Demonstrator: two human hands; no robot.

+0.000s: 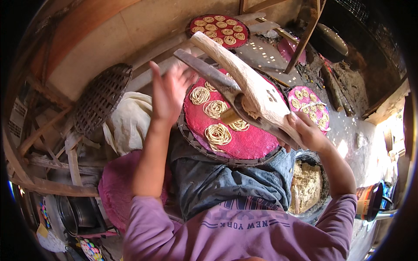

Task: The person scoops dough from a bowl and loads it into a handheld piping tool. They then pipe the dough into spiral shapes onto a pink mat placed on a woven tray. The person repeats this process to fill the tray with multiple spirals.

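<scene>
Right hand (307, 132) clamps the pale, two-armed wooden noodle press (254, 89) above the round red-cloth tray (252, 143); left hand (167, 93) is spread, just off its arm. Looks heavy and rigid; best gripped at the arm ends.

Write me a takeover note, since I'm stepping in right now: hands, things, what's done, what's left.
Left hand: open, blurred, at the upper handle end of the wooden press; grip unclear.
Right hand: closed on the press's lower end.
The press hangs over the red-clothed round tray on the lap.
Done: about five noodle coils on this tray; two more trays, far tray and right tray, are filled.
Left: the tray's lower right is bare cloth; dough remains in the bowl at right.
</scene>
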